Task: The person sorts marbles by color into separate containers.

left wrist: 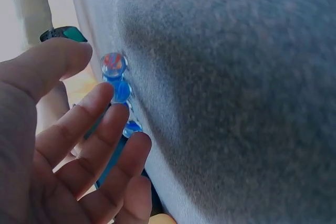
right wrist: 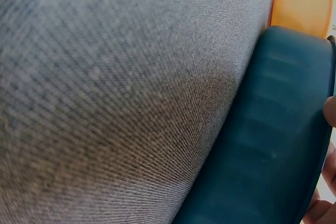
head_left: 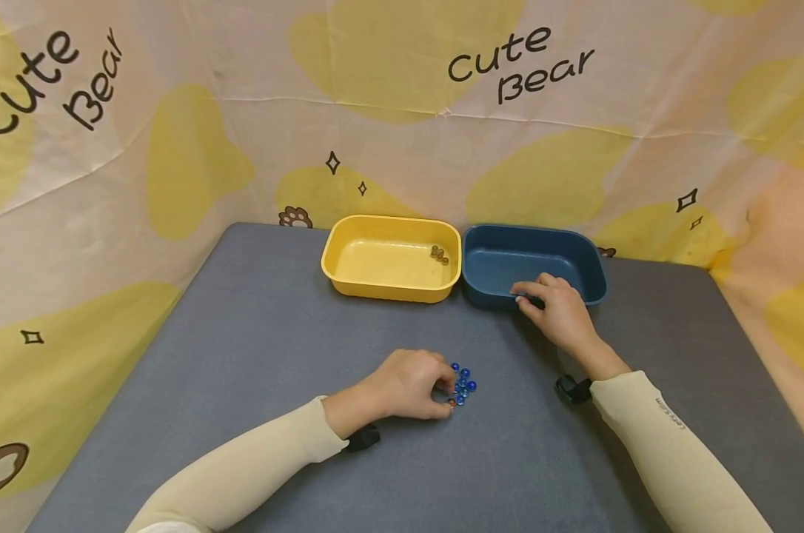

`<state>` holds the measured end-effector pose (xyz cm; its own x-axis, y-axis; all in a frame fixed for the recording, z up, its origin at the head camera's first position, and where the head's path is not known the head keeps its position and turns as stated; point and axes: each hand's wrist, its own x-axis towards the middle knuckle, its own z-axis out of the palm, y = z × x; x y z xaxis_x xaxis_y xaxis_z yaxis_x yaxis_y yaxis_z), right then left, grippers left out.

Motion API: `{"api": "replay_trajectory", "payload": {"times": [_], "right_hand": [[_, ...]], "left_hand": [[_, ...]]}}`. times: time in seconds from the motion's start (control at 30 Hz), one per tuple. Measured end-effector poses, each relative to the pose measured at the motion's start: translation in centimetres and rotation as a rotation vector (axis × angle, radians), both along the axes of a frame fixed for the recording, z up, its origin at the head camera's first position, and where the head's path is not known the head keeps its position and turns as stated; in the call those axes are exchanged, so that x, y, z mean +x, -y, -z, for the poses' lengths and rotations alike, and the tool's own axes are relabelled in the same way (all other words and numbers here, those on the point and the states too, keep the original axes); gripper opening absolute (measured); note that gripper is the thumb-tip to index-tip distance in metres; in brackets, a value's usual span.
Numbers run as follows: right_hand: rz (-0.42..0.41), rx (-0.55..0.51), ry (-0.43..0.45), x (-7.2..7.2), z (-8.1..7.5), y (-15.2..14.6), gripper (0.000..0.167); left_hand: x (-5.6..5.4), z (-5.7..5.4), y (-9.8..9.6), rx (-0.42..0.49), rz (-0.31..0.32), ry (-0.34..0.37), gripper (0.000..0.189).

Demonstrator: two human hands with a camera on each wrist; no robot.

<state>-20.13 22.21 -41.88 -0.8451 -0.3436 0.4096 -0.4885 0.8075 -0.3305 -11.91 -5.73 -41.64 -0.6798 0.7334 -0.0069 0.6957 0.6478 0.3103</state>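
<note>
A small cluster of blue glass marbles lies on the grey table, with one orange-red marble at its near edge. My left hand is just left of them, thumb and forefinger spread around the orange-red marble. In the left wrist view, that clear marble with red swirls sits between thumb and fingertips, apparently untouched. My right hand holds the front rim of the blue bin, thumb outside and fingers over the inside. The bin's outer wall fills much of the right wrist view.
Left of the blue bin, side by side with it, stands a yellow bin containing several brownish marbles at its right end. Behind both hangs a patterned cloth, which also rises along the table's left and right sides.
</note>
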Motion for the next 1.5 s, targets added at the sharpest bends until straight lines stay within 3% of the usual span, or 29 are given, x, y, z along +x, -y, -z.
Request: {"api": "replay_trajectory", "payload": {"times": [0.93,1.2,1.5], "right_hand": [[-0.004,-0.008,0.007,-0.1,-0.1,0.0,0.017],[-0.008,-0.011,0.002,-0.1,-0.1,0.0,0.018],[-0.009,-0.01,0.025,0.1,-0.1,-0.1,0.019]], "left_hand": [[0.1,0.4,-0.8,-0.027,0.006,-0.003,0.007],[-0.2,-0.3,-0.2,0.009,0.001,-0.02,0.006],[-1.1,-2.0,0.9,0.022,-0.048,-0.004,0.005]]}}
